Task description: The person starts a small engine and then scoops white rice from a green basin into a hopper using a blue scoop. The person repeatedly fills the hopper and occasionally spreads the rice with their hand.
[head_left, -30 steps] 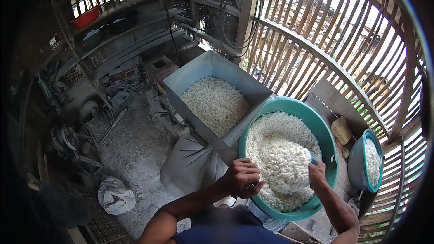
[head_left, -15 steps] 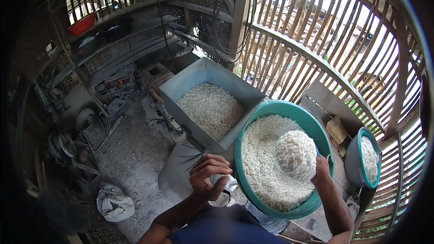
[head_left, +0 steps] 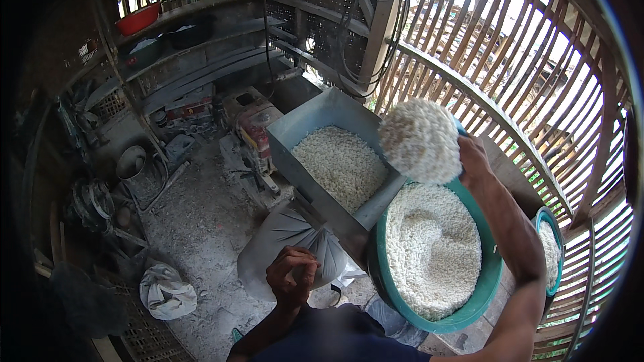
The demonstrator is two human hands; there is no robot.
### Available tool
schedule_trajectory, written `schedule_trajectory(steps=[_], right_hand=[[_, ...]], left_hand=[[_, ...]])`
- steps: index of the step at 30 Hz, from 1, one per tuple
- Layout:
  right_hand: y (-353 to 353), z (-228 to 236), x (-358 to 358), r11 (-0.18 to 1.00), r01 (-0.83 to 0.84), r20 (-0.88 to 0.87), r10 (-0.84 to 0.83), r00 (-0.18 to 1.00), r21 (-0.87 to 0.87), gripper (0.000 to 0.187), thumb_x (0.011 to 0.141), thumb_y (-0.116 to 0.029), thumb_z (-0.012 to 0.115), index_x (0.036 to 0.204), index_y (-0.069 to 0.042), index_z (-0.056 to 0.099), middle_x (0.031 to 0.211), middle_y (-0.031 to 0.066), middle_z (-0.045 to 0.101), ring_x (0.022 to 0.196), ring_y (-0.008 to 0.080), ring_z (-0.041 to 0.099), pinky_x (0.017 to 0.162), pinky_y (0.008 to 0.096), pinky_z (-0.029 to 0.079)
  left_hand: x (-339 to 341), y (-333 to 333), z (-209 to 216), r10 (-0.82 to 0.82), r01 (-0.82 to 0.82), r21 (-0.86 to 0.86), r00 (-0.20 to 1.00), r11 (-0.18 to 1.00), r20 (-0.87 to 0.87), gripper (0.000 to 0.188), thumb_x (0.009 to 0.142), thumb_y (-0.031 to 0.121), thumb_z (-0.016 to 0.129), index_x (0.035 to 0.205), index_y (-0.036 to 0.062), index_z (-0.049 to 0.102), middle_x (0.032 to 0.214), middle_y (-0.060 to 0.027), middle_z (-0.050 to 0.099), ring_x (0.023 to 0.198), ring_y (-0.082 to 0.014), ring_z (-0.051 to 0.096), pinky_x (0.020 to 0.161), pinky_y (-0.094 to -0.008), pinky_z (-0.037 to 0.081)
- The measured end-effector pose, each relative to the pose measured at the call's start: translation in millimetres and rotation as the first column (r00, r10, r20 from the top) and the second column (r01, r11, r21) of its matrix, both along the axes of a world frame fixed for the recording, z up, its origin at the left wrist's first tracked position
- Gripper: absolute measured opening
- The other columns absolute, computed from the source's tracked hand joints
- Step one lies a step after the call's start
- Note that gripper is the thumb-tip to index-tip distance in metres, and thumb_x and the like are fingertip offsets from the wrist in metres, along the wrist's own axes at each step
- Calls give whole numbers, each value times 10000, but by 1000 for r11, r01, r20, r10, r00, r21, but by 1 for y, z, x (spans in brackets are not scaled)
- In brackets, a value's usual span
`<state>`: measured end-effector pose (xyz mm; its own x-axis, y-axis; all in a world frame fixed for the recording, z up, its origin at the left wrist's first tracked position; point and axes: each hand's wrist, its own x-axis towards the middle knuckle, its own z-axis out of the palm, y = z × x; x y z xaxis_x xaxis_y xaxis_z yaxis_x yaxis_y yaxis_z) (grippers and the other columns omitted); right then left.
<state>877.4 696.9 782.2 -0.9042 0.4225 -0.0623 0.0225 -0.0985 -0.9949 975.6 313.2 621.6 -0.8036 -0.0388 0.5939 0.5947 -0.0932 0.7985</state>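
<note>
My right hand (head_left: 473,158) is closed on the side of a round bowl (head_left: 459,126), of which only a bluish edge shows behind a heap of white, rice-like grain (head_left: 418,142). It hangs in the air at the right corner of the metal hopper (head_left: 377,220), above the far rim of a large green tub (head_left: 494,288). Grain fills much of the tub, with a hollow in its surface. More grain lies inside the hopper. My left hand (head_left: 293,275), fingers curled and nothing visible in them, is in front of a tied grey sack (head_left: 258,255).
A second tub of grain (head_left: 549,248) stands at the right by the slatted wall (head_left: 570,127). Beyond the hopper is a dusty red machine (head_left: 258,121). A pale crumpled sack (head_left: 168,291) lies on the left floor. A red basin (head_left: 139,19) sits on the back shelf.
My right hand has lifted the heaped bowl up and away from the tub, toward the hopper. My left hand has dropped slightly, nearer my body. The view has shifted a little.
</note>
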Motion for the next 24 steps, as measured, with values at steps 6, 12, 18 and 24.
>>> schedule_trajectory(steps=[6,12,18,24], right_hand=[[-40,56,-66,425,365,-436,82,896,828,320,932,-38,514,1188,17,699,1007,144,767,921,255,740,851,371,569],[-90,53,-73,324,413,-474,137,870,851,396,909,-37,551,1268,-112,700,976,128,770,743,257,738,686,367,586],[-83,-5,-57,527,217,-410,284,867,822,363,1007,46,522,1354,-8,612,1203,117,733,983,214,735,761,344,593],[9,23,44,701,332,-297,-178,938,631,463,1002,-293,516,1406,-83,598,1256,95,679,936,229,687,643,336,547]], left_hand=[[-8,-17,1,25,-24,-9,998,1000,61,65,869,48,716,883,17,660,813,-105,699,783,-233,690,733,-340,538],[-17,-9,9,-63,62,28,998,998,29,95,837,6,733,898,19,662,834,-109,697,787,-238,694,726,-350,547],[-22,23,32,-214,205,-67,961,976,-178,169,809,18,792,933,80,695,898,-80,715,875,-261,707,791,-383,568],[-12,95,38,-359,383,-36,823,923,-441,167,823,139,764,891,83,622,922,-90,621,941,-314,637,823,-436,540]])
